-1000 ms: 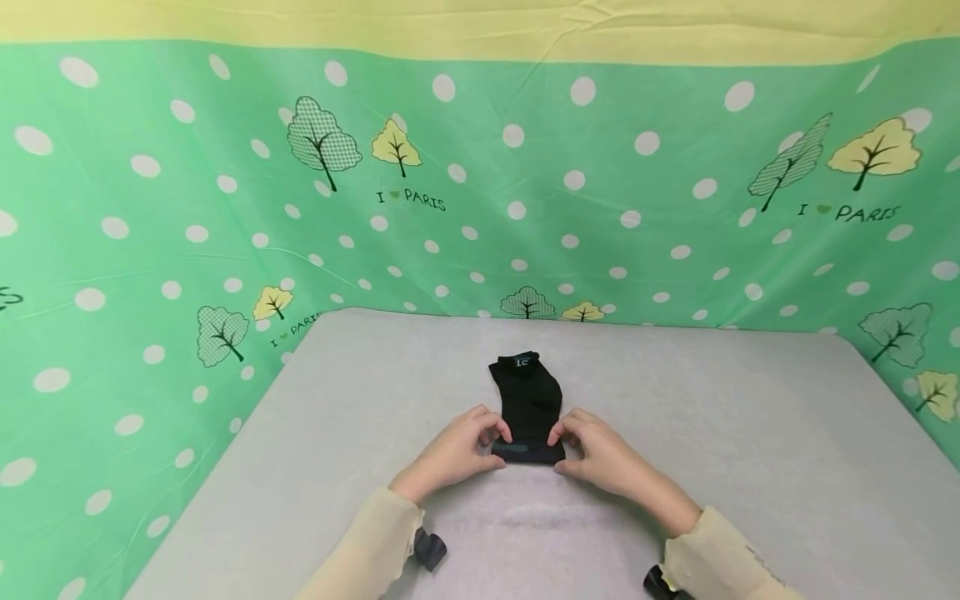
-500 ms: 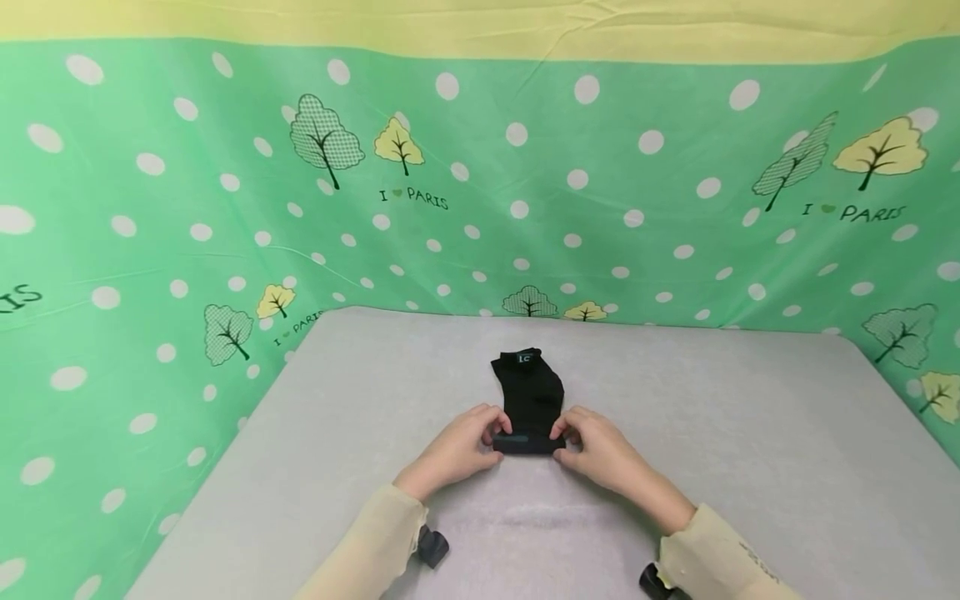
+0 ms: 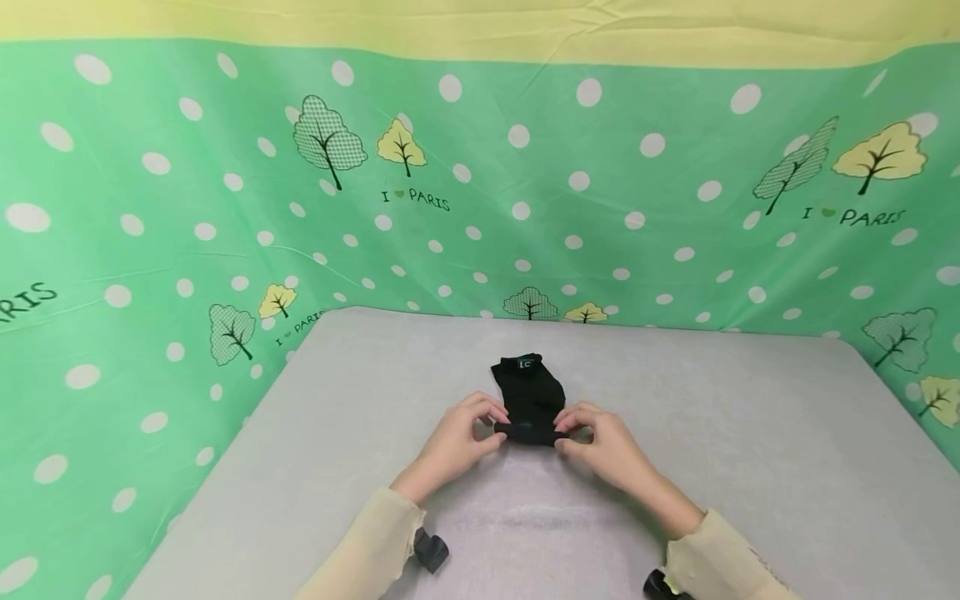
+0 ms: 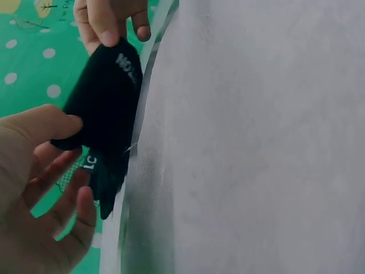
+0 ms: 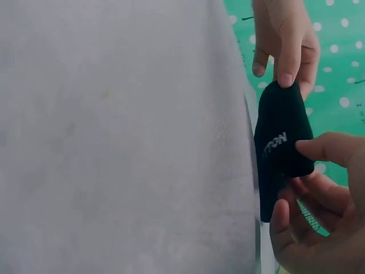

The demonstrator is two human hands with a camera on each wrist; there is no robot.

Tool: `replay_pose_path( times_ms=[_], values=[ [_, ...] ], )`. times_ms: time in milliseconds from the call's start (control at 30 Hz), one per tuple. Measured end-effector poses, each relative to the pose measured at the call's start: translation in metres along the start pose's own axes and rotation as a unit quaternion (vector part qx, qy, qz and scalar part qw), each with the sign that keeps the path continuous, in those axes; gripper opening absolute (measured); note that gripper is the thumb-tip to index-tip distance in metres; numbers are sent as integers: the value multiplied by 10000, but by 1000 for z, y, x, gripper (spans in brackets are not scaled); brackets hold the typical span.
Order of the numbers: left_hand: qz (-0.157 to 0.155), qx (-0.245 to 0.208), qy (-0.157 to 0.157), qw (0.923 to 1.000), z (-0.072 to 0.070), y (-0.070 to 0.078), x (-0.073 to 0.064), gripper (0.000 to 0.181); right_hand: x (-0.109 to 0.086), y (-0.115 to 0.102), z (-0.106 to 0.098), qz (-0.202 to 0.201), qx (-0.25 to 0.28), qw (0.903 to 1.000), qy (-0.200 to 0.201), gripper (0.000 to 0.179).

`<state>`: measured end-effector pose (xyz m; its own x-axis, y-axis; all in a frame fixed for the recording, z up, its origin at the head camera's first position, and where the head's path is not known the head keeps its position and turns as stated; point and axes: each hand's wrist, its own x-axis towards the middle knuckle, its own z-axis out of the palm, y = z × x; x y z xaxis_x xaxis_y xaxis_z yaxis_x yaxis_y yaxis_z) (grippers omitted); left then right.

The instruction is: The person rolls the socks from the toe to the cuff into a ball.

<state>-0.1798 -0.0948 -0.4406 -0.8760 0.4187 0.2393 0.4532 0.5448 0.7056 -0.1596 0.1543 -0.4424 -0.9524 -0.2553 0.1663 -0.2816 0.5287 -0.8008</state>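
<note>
A black sock point(image 3: 531, 396) with pale letters near its far end lies lengthwise on the table in the head view. Its near end is turned up into a thick roll. My left hand point(image 3: 456, 433) pinches the left end of this roll between thumb and fingers, while my right hand point(image 3: 609, 442) pinches the right end. In the left wrist view, the left thumb presses on the black fabric point(image 4: 102, 97), which bears white lettering. The right wrist view has the right thumb point(image 5: 322, 147) on top of the roll and the fingers beneath it.
A grey cloth-like surface covers the table point(image 3: 360, 392). Behind and to the sides hangs a green curtain point(image 3: 480, 192) with white dots and printed trees. Dark wrist-worn devices point(image 3: 431, 550) sit below both cream sleeves point(image 3: 375, 542).
Both hands have moved slightly away from the body, turning the sock's near end over. The sock looks shorter, and its near edge is now lifted into a roll.
</note>
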Motion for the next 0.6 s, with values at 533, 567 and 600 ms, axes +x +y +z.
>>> replay_pose_path(
  times_ms=[533,567,600],
  values=[
    [-702,-300,-4,9971,2,-2,2,11,3,-1,-2,695,505,9963,22,12],
    [-758,-293,-27,9967,3,-2,2,11,3,-1,-2,711,473,9963,40,12],
    [-786,-288,-47,9965,3,-2,3,12,3,-1,-1,734,449,9963,52,12]
  ],
)
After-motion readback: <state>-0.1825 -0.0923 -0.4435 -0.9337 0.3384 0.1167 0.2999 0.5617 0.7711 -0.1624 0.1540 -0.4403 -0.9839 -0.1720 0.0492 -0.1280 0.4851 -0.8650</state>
